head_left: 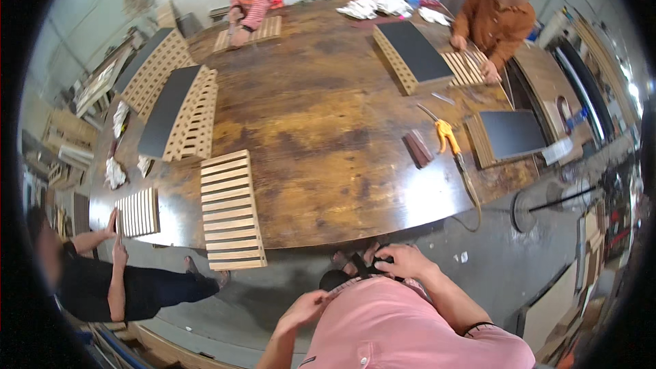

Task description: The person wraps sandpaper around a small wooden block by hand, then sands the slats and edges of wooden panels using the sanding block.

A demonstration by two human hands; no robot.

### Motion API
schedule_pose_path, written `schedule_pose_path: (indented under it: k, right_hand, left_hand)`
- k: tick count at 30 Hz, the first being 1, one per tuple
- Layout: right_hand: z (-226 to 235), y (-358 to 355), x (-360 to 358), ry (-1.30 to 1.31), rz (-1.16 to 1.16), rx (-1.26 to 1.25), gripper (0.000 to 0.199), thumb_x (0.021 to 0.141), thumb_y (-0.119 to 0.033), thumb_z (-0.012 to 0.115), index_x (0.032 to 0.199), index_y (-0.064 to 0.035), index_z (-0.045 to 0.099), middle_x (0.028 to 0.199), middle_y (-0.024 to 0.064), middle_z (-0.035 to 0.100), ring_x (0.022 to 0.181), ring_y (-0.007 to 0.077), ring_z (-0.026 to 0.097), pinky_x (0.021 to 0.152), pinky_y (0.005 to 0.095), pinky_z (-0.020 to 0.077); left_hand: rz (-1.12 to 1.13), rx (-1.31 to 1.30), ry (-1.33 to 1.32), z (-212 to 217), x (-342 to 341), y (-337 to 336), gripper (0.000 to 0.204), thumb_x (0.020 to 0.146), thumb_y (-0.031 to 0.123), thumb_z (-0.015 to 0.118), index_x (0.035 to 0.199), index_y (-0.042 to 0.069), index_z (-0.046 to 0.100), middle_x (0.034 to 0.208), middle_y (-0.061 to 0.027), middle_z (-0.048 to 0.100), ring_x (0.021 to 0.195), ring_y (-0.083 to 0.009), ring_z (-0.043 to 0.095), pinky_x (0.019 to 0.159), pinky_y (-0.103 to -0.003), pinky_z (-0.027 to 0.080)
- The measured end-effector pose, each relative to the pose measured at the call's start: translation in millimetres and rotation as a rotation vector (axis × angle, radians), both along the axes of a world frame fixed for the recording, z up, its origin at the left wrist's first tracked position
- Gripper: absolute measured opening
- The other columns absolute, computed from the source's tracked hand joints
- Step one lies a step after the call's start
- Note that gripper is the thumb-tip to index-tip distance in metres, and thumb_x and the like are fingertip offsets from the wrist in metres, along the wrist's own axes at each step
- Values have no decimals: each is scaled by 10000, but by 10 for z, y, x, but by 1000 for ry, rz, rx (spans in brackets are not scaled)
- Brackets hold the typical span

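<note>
Both my hands are close to my waist, off the table's near edge. My left hand (305, 309) is closed at the lower hem of my pink shirt (383, 314), its fingertips against the checked edge. Over the front of my waist, my right hand (404, 261) has its fingers curled beside something black; whatever it holds is too small to tell. The nearest workpiece is a slatted wooden panel (231, 210) with dark gaps, lying on the table and jutting past its front edge.
A brown wooden table (307, 130) spreads ahead. A yellow air blow gun (447, 137) with hose lies beside brown sanding blocks (418, 148). Stacked dark-topped panels (171, 113) stand left, others (509, 134) right. Three people work around the table, each at a slatted panel.
</note>
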State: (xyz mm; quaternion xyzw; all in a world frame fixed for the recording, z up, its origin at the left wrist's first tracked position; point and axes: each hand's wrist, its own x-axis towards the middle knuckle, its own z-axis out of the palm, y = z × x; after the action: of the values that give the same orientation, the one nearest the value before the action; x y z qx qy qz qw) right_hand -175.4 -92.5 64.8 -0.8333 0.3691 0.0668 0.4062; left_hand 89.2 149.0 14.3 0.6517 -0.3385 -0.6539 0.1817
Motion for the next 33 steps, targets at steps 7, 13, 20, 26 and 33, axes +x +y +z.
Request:
schedule_pose_path:
  k: [7, 13, 20, 26, 33]
  right_hand:
    - [94, -373, 263, -293, -24, 19, 413, 966, -403, 692, 1255, -108, 705, 1157, 147, 729, 1084, 354, 693, 914, 450, 553]
    - [83, -420, 486, -463, 40, 65, 417, 994, -408, 660, 1294, -120, 685, 1163, 151, 707, 1095, 387, 667, 945, 476, 527]
    - [-11, -682, 75, -557, -16, 189, 354, 969, -341, 700, 1224, -97, 716, 1151, 150, 721, 1048, 373, 689, 901, 453, 552]
    - [83, -1170, -264, -626, -278, 201, 309, 931, -185, 771, 1200, -39, 725, 1144, 148, 732, 1073, 328, 706, 916, 390, 556]
    - [26, -1470, -607, -664, -522, 268, 278, 926, -65, 756, 1199, -22, 726, 1049, 134, 727, 984, 226, 710, 891, 327, 541]
  left_hand:
    - [-36, 41, -52, 219, 188, 87, 247, 987, 170, 711, 1176, 11, 713, 1060, -86, 774, 931, -166, 688, 865, -327, 548]
    - [-159, 179, -102, 285, 127, -324, 209, 1012, 171, 664, 1153, 18, 684, 993, -108, 755, 892, -156, 673, 818, -340, 542]
    - [-311, 25, -188, 467, -122, -827, 215, 1005, 214, 668, 1049, 5, 657, 1013, -152, 748, 927, -208, 700, 833, -385, 547]
    - [-206, 65, -212, 410, -371, -1142, 263, 970, 288, 732, 1042, 35, 737, 934, -159, 757, 872, -238, 736, 779, -389, 565]
    - [-15, 59, -382, -92, -468, -1077, 264, 922, 268, 788, 1002, 18, 761, 894, -172, 759, 850, -241, 749, 763, -374, 572]
